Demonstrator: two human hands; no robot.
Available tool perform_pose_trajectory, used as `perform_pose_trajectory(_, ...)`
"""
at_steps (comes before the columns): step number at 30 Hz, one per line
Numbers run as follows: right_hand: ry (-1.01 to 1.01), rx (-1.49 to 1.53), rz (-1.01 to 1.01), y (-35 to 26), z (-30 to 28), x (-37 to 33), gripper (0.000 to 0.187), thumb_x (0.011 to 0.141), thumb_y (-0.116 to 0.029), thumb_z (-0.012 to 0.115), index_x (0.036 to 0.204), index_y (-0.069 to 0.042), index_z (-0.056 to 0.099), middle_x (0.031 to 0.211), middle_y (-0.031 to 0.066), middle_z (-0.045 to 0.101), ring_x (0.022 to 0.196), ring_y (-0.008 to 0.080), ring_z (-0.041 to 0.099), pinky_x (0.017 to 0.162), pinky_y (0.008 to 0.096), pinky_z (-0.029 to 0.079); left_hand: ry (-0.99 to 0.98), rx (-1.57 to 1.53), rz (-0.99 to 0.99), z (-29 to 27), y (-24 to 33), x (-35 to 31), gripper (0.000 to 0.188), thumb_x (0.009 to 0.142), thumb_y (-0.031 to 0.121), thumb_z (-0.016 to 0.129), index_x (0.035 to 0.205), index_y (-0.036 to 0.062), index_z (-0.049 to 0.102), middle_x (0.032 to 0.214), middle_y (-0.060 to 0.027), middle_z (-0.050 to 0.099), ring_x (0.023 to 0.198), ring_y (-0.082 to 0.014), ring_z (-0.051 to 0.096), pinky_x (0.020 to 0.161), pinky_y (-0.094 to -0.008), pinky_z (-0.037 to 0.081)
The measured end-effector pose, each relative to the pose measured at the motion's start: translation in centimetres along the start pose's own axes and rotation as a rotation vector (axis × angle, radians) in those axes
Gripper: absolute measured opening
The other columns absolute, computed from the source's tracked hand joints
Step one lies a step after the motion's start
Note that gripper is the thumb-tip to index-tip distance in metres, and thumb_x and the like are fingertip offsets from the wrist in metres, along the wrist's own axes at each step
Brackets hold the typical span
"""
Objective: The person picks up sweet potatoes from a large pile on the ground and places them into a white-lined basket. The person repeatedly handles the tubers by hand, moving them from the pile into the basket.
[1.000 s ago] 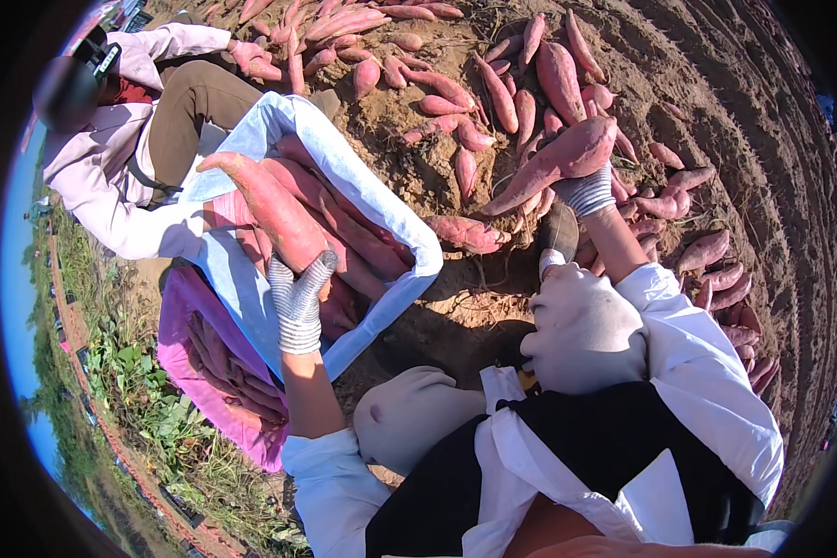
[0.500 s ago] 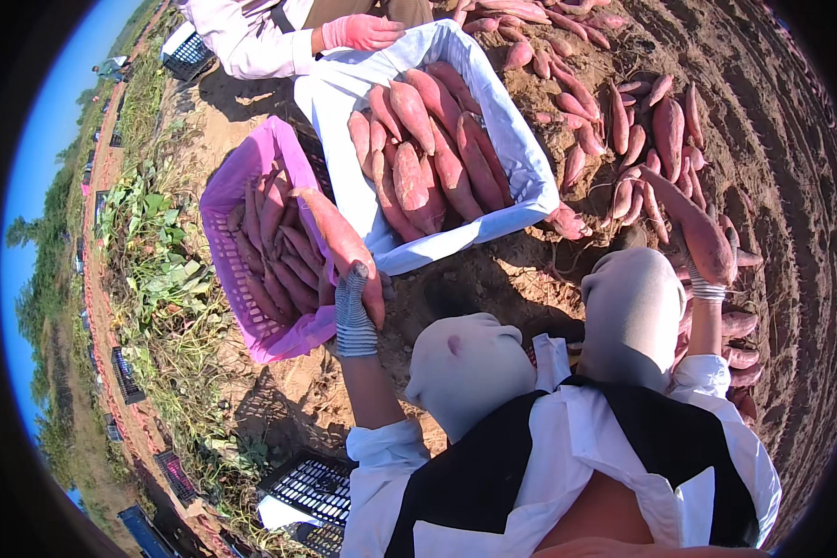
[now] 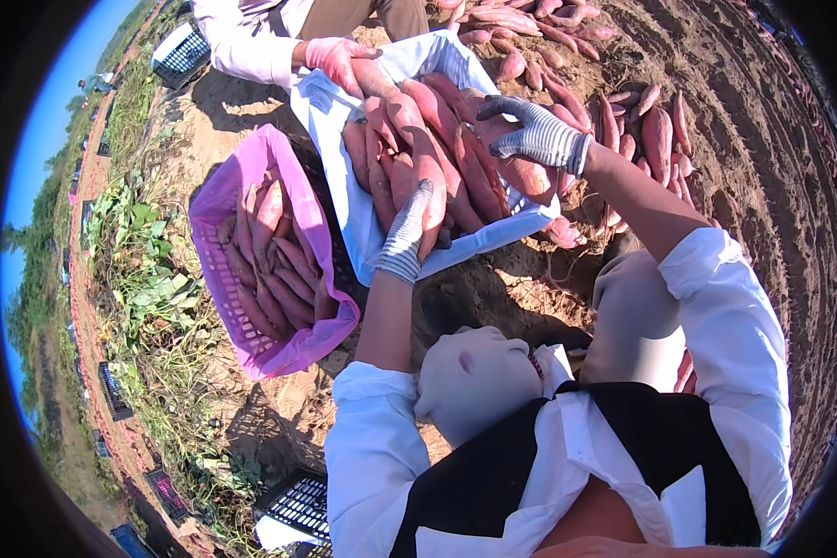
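A crate with a white cloth liner [image 3: 395,70] holds a heap of large pink sweet potatoes [image 3: 381,191]. My left hand [image 3: 405,244], in a grey-striped glove, grips a long sweet potato [image 3: 425,153] lying over the heap. At the crate's right side, my right hand [image 3: 538,136], gloved alike, is closed over another thick sweet potato [image 3: 530,179]. A co-worker's hand in a pink glove [image 3: 338,61] holds a further sweet potato [image 3: 374,80] at the crate's far left corner.
Left of the white liner stands a purple-lined crate [image 3: 333,337] with smaller sweet potatoes. Loose sweet potatoes [image 3: 657,139] lie on the soil at right. Black crates [image 3: 299,504] stand lower left and far left [image 3: 188,54]. Cut vines [image 3: 153,298] cover the ground leftward.
My left hand has brought its sweet potato from beside the purple crate over the white-lined one. My right hand has swung left with its sweet potato. The co-worker's hand now grips a sweet potato.
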State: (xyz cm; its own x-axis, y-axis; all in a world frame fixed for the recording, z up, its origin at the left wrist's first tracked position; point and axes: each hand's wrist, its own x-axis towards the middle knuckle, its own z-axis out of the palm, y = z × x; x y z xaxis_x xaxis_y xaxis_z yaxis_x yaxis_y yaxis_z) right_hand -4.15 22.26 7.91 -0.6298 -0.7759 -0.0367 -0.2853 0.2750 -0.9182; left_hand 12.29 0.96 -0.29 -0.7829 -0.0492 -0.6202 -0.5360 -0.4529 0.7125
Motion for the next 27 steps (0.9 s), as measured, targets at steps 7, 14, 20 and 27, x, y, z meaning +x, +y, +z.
perform_pose_trajectory(7, -0.206, -1.152, 0.128, 9.1, 7.9, 0.9, 0.05, 0.073, -0.027, 0.066, 0.118, -0.006, 0.058, 0.129, 0.0181, 0.049, 0.121, 0.0302, 0.049, 0.103, 0.0404, 0.036, 0.218, 0.234, -0.066, -1.2, -2.9, 7.6, 0.083, 0.081, 0.063, 0.06, 0.128, -0.0048, 0.049, 0.108, -0.0157, 0.06, 0.091, -0.0238, 0.059, 0.081, -0.0271, 0.048)
perform_pose_trajectory(14, -0.317, -1.214, 0.1, 8.8, 8.2, 1.4, 0.06, 0.074, -0.037, 0.066, 0.121, -0.002, 0.054, 0.117, 0.0201, 0.054, 0.109, 0.0332, 0.055, 0.097, 0.0453, 0.04, 0.195, 0.616, 0.093, 0.1, -2.4, 8.1, 0.089, 0.079, 0.055, 0.065, 0.138, -0.0025, 0.031, 0.116, -0.0222, 0.058, 0.102, -0.0323, 0.06, 0.093, -0.0354, 0.046)
perform_pose_trajectory(20, -0.251, -1.177, -0.053, 9.5, 6.5, 1.2, 0.053, 0.075, -0.037, 0.065, 0.116, -0.003, 0.057, 0.118, 0.0157, 0.055, 0.111, 0.0319, 0.054, 0.102, 0.0443, 0.036, 0.086, 1.233, 0.054, 0.0, -2.6, 9.0, 0.08, 0.083, 0.048, 0.06, 0.143, 0.007, 0.026, 0.126, -0.028, 0.053, 0.116, -0.0393, 0.054, 0.101, -0.0428, 0.041)
perform_pose_trajectory(27, 0.031, -1.065, -0.195, 10.7, 3.0, 0.7, 0.053, 0.072, -0.03, 0.068, 0.118, -0.004, 0.058, 0.135, 0.0137, 0.046, 0.129, 0.0297, 0.039, 0.11, 0.0423, 0.029, 0.067, 1.301, 0.028, 1.9, -1.1, 6.7, 0.076, 0.082, 0.044, 0.063, 0.143, 0.0128, 0.029, 0.128, -0.0244, 0.052, 0.116, -0.0377, 0.054, 0.1, -0.0426, 0.041)
